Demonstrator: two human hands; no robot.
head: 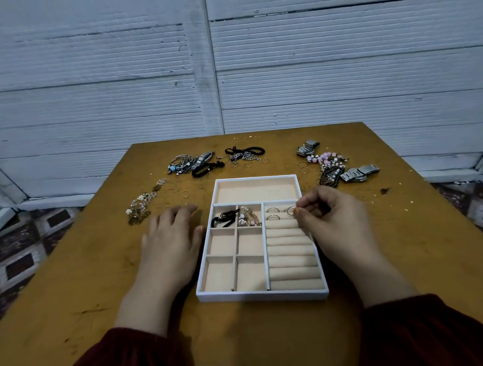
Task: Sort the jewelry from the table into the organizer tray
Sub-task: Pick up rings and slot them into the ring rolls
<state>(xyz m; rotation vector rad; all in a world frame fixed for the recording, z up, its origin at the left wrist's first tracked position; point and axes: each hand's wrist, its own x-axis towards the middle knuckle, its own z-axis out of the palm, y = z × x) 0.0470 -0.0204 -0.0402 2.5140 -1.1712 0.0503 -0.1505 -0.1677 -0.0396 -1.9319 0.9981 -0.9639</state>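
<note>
While the right hand (323, 215) pinched a ring (291, 210) over the tray's (262, 296) rolls (292, 252), seating it upright between two seemed best; the left hand (172, 235) lay flat beside the tray.

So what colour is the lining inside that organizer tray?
The tray lining is pale peach-beige, best seen in the head view.

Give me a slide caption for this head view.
Right hand pinches a ring over the tray; left hand rests on the table.
</note>
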